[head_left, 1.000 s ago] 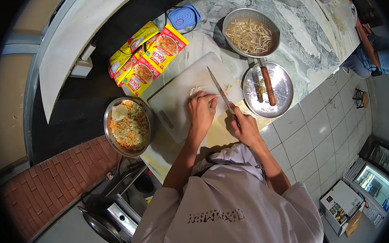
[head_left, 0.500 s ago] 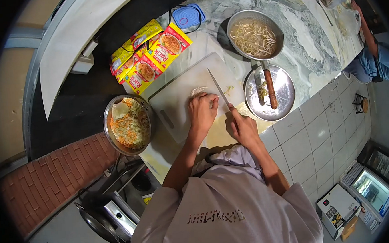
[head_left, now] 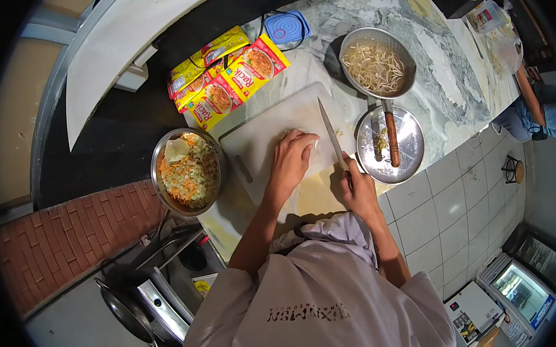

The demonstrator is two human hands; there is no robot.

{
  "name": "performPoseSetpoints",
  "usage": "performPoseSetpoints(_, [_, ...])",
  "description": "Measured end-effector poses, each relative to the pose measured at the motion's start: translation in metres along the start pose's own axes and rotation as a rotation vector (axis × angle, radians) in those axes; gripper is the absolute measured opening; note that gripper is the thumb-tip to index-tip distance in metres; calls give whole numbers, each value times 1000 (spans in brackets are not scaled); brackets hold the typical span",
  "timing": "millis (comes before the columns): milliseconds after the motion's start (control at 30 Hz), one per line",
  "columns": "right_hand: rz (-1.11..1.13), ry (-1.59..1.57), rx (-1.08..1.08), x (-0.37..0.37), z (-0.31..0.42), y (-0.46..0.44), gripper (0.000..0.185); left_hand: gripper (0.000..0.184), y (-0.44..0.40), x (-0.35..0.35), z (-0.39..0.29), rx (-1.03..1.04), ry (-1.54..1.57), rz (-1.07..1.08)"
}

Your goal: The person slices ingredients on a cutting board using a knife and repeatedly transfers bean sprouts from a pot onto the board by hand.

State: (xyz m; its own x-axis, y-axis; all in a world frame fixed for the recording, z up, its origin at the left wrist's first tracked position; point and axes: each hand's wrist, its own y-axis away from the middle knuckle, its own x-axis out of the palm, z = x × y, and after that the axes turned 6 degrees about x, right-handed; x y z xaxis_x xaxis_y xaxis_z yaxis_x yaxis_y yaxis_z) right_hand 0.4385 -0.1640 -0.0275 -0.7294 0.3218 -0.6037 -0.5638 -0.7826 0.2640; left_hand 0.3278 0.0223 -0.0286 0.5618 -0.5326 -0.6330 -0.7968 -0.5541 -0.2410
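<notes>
My right hand (head_left: pixel 358 188) is wrapped round the handle of a knife (head_left: pixel 330 129), whose blade points away over the right part of a white cutting board (head_left: pixel 259 133). On the board, my left hand (head_left: pixel 293 156) is curled with thumb and fingertips near a small pale sprout piece (head_left: pixel 316 144). Right of the board, a metal plate (head_left: pixel 410 146) holds small scraps. Above that plate stands a pan of bean sprouts (head_left: pixel 373 69), its wooden handle (head_left: pixel 392 138) reaching over the plate. At the left, a metal bowl (head_left: pixel 157 174) holds shredded vegetables (head_left: pixel 192 172).
Red and yellow packets (head_left: pixel 237 80) lie behind the board, beside a blue square object (head_left: pixel 287 26) with a black cord. Another person (head_left: pixel 547 106) is at the far right, near a plastic container (head_left: pixel 486 16). Pans (head_left: pixel 127 310) sit at the lower left.
The view has shifted, so the counter items appear further right and lower. The knife has moved away from my left hand, whose fingers have shifted over the pale sprouts on the board.
</notes>
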Motion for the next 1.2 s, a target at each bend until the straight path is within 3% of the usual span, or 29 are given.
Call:
performPoseSetpoints(200, [-20, -26, -47, 6, 2, -2, 57, 15, -6, 0, 5, 31, -148, 173])
performPoseSetpoints(500, [5, -39, -14, 6, 8, 0, 59, 10, 1, 17, 10, -59, -122, 36])
performPoseSetpoints(800, [56, 9, -16, 12, 8, -5, 61, 10, 4, 30, 18, 13, -41, -130])
performPoseSetpoints(1200, [47, 78, -45, 21, 0, -6, 65, 9, 4, 29, 19, 7, -26, -100])
